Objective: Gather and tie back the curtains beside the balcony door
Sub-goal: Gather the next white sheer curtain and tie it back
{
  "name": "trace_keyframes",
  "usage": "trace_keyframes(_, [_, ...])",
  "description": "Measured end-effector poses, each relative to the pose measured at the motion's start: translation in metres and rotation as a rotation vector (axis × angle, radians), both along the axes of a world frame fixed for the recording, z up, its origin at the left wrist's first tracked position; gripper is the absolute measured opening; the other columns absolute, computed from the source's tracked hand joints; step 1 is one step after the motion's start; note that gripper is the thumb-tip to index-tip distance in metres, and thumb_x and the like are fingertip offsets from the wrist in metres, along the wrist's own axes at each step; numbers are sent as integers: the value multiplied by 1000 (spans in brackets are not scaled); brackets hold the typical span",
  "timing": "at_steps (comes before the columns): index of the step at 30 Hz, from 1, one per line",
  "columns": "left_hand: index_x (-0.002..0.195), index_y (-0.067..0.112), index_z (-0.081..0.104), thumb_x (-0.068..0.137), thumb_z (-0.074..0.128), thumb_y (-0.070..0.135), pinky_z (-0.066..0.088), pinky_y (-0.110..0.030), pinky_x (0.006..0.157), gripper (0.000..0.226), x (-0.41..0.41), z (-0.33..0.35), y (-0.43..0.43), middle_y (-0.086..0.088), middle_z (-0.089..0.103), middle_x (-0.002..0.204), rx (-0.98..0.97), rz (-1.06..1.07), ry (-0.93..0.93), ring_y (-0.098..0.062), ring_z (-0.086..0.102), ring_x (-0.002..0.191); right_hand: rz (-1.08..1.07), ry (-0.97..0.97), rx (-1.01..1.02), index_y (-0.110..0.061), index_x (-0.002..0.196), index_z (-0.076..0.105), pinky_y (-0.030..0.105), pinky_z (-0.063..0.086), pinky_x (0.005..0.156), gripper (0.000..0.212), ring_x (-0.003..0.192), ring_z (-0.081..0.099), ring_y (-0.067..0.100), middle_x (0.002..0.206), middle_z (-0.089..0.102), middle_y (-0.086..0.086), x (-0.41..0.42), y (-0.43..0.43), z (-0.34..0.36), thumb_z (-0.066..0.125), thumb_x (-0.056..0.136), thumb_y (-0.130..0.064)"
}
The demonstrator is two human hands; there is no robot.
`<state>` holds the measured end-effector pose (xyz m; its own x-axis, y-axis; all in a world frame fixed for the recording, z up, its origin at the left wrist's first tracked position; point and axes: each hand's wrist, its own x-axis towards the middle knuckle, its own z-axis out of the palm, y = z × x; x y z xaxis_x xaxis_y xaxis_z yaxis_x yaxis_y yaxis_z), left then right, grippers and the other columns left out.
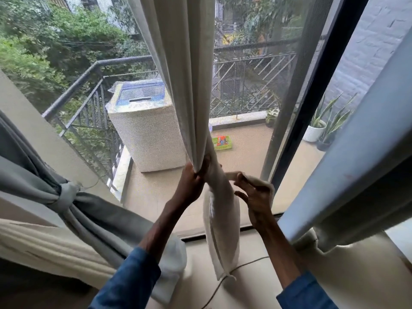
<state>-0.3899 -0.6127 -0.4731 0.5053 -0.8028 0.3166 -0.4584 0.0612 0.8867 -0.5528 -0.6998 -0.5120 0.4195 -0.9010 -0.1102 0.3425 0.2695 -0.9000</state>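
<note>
A cream curtain [185,70] hangs gathered in front of the balcony door's mesh screen. My left hand [192,178] grips its bunched folds at about waist height. Below the grip the curtain's lower part [223,230] hangs down to the floor. My right hand [256,192] sits just to the right of the bundle and pinches a cream strip of fabric [233,175] that reaches across to the curtain. At the left, a grey curtain [26,181] is knotted with a grey tie [64,195]. Another grey curtain [356,166] hangs loose at the right.
The dark door frame [316,103] stands right of the cream curtain. Outside on the balcony are a covered washing machine [145,121], a colourful box [221,142], potted plants [316,128] and a metal railing [89,103]. A cord [225,279] runs across the indoor floor.
</note>
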Motion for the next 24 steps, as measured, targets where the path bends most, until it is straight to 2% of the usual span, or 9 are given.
trace_keyframes(3, [83,7,54,101,32,53,44,-45,54,54,7,-5,-6,-15,60,70,149,170,-245,-30,59,65,8,-32,-30,3,97,77,33,54,61,15,76,68,30,88,75,20,-5,2,3,76,83,-4])
trace_keyframes(5, [102,11,60,96,30,42,34,-40,54,44,14,-9,-9,-14,62,80,336,289,-524,-38,59,73,20,-33,-109,1,97,78,30,49,56,14,71,64,26,92,76,18,-8,3,3,75,83,-2])
trace_keyframes(7, [118,16,60,90,25,41,31,-36,56,52,16,-8,-11,-12,64,84,420,341,-616,-40,58,77,51,-43,-179,0,101,77,27,45,53,18,72,64,23,101,76,16,-9,3,3,73,84,2])
trace_keyframes(10, [104,11,67,95,16,66,41,-36,55,76,5,-10,-11,-6,65,69,353,252,-369,-31,63,66,90,-4,-286,-5,97,77,26,48,53,19,75,68,17,95,78,5,-4,6,-3,73,83,6])
trace_keyframes(12, [79,8,63,98,38,62,53,-38,54,63,-4,-11,-10,-1,65,54,296,213,-154,-18,66,53,117,16,-328,-7,94,78,29,53,60,19,77,69,15,93,78,3,0,12,-8,74,82,7])
trace_keyframes(16, [79,6,65,94,59,40,57,-39,54,38,-3,-15,-5,2,70,62,245,93,-182,-8,69,56,107,97,-399,-25,87,82,39,55,76,22,85,73,17,93,79,2,1,17,-17,81,79,-4])
trace_keyframes(19, [86,11,71,84,72,23,59,-34,60,12,-1,-13,-1,2,71,75,170,21,-187,-10,69,64,102,106,-379,-16,89,81,37,57,79,16,87,74,17,93,79,3,-1,16,-12,86,73,-16])
trace_keyframes(22, [78,13,73,80,74,33,51,-23,51,20,-5,-7,3,10,65,61,175,98,-156,2,65,57,96,141,-434,-3,94,79,33,58,85,23,95,75,20,96,79,6,0,19,-11,86,73,-8])
trace_keyframes(24, [59,19,60,82,76,24,34,-9,45,28,-2,-6,3,2,52,51,231,197,-197,15,58,53,68,119,-420,0,91,79,28,58,82,19,93,75,19,94,79,6,-2,17,-9,84,73,1])
